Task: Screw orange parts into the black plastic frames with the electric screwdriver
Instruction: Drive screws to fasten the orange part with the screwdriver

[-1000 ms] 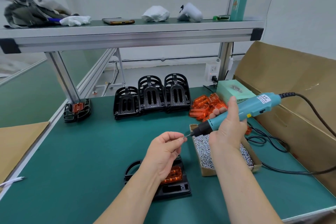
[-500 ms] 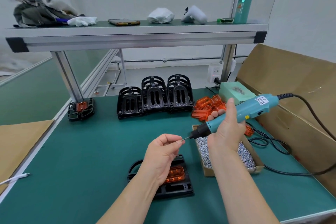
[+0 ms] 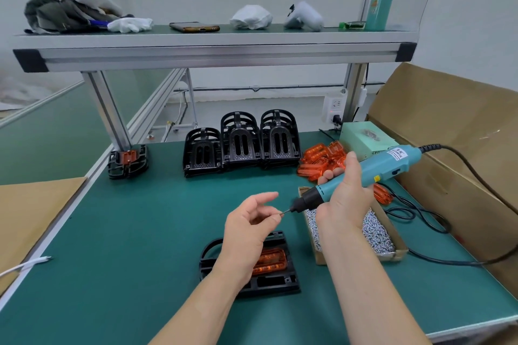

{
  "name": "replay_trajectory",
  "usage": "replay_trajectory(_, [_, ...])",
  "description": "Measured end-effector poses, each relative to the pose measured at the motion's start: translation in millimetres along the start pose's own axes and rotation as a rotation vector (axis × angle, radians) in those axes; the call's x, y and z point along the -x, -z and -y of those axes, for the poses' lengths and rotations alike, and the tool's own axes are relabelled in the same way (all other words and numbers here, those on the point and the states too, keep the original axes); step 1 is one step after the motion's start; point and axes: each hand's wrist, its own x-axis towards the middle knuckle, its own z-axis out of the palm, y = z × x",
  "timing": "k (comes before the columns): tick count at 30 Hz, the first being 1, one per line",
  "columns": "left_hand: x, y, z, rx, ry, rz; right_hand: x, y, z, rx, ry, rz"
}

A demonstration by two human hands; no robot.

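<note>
Black frame (image 3: 269, 283) beneath both raised hands

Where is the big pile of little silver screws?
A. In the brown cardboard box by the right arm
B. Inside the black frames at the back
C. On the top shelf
A: the silver screws fill the open cardboard box beside the right hand.

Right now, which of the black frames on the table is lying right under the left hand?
The black frame nearest the person, lying flat with an orange part in it, under the left hand. The other frames stand further back.
</note>
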Motion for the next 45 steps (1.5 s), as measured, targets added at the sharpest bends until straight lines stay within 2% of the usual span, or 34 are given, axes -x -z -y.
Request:
replay_trajectory(7, [-2,43,3,-0.553,-0.025,0.135,7,7,-1,0.101,0.095,0.178])
replay_trajectory(9, [2,52,4,-0.749,-0.107,0.169,10,12,-4,0.180,0.151,0.243])
replay_trajectory(12, [12,56,12,-1.025,-0.240,0.341,17,19,-12,0.276,0.193,0.340])
replay_trajectory(15, [20,57,24,-1.225,-0.258,0.491,27,21,-18,0.360,0.247,0.426])
replay_trajectory(26, [23,62,33,-1.303,-0.249,0.528,35,25,-27,0.517,0.303,0.540])
replay_trajectory(38, [22,62,34,-1.329,-0.254,0.528,40,17,-41,0.694,0.293,0.837])
replay_trajectory(45, [22,62,34,-1.339,-0.294,0.506,38,20,-40,0.664,0.255,0.797])
